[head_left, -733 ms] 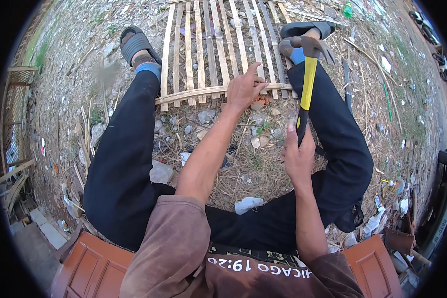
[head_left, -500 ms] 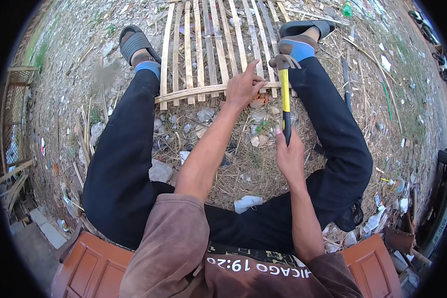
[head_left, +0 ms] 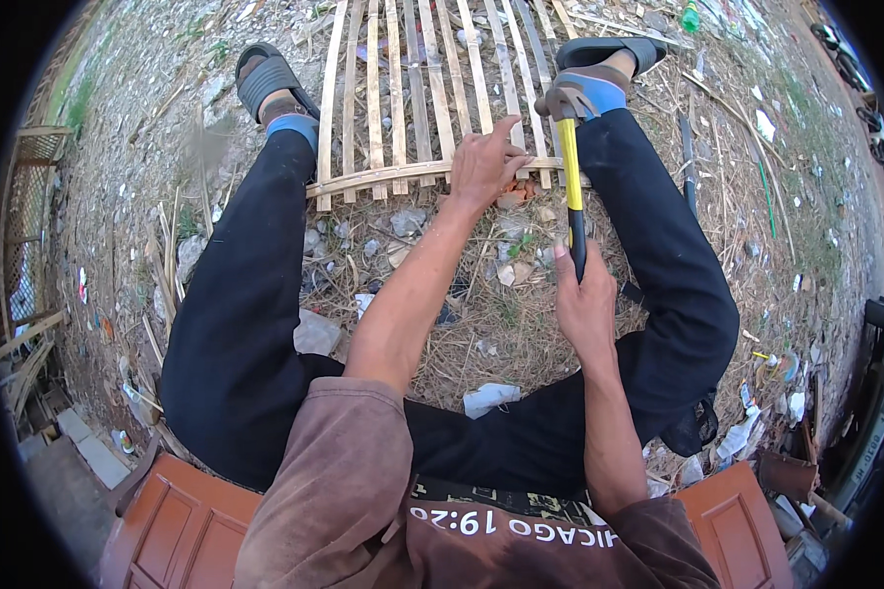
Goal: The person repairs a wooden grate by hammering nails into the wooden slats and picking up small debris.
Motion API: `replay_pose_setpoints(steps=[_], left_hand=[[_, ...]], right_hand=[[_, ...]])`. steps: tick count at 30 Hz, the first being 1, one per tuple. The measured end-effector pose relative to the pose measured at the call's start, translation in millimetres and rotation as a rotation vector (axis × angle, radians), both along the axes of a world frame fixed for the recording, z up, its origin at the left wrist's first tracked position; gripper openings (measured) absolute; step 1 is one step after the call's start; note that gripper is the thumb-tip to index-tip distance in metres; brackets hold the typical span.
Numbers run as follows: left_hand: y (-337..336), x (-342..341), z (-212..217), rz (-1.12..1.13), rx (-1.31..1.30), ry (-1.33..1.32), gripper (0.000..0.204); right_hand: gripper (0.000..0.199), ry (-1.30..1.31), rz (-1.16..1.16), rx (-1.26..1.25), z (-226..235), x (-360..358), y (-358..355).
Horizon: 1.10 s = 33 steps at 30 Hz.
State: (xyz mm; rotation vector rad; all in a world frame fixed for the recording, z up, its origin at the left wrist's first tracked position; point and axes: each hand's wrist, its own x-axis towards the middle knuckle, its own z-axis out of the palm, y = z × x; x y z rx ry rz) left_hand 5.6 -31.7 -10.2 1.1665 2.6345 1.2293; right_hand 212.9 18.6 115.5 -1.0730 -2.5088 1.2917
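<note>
Littered ground (head_left: 491,339) surrounds the slatted frame (head_left: 374,118), at whose near rail (head_left: 383,182) your left hand (head_left: 479,172), half-curled, its hold indiscernible, risks bruising should the hammer (head_left: 573,162), clasped by your closed right hand (head_left: 587,299) nearer the frame's right end, glance off.

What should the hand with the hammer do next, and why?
Perhaps tap the hammer gently on the crosswise strip, clear of the left hand, because that hand is at the strip while the right hand grips the hammer.
</note>
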Motion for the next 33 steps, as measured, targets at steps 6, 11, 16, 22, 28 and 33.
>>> replay_pose_setpoints(steps=[6,11,16,22,28,33], left_hand=[[13,1,-1,-0.016,0.075,0.011,0.063],[44,15,-8,-0.061,0.136,-0.01,0.062],[20,3,-3,-0.022,0.083,0.01,0.06],[24,2,1,-0.014,0.074,0.0,0.057],[12,0,-2,-0.015,0.074,-0.044,0.059],[-19,-17,7,-0.116,0.019,0.119,0.047]], right_hand=[[0.024,0.035,-0.039,0.058,-17,11,3],[0.023,-0.036,-0.043,0.121,2,20,13],[0.022,0.02,-0.024,0.053,17,2,0],[0.024,-0.084,0.005,0.096,-10,7,6],[0.025,0.062,0.024,0.088,11,-1,-2],[0.021,-0.139,0.036,0.135,-36,14,3]])
